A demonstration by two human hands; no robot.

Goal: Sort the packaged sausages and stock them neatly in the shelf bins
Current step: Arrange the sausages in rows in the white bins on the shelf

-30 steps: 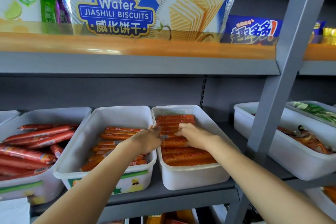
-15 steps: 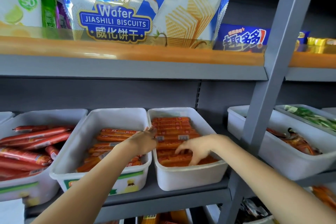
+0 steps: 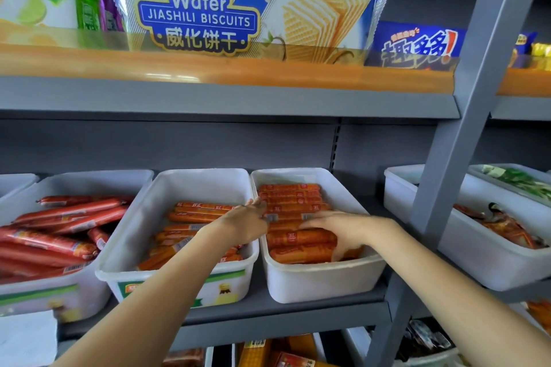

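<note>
Three white bins sat side by side on the grey shelf (image 3: 268, 311) in front of me. Farthest left, the left bin (image 3: 44, 292) held long red sausages (image 3: 59, 235) lying at loose angles. Next to it, the middle bin (image 3: 125, 250) held orange sausages (image 3: 193, 213) in a rough pile. My left hand (image 3: 244, 222) reached across the wall between the middle bin and the right bin (image 3: 322, 280), fingers fairly straight, their tips touching the left ends of the packed sausages (image 3: 293, 238) there; it grasped nothing. Those orange packs lay crosswise in a neat stack running front to back. My right hand (image 3: 343, 231) rested on the near packs, fingers spread and curved down over them; I cannot tell whether it gripped one or only pressed. Further right, past the grey upright (image 3: 453, 140), stood another bin (image 3: 477, 256) of mixed packets. Above all this, a wafer bag (image 3: 238, 3) stood on the upper shelf.
</note>
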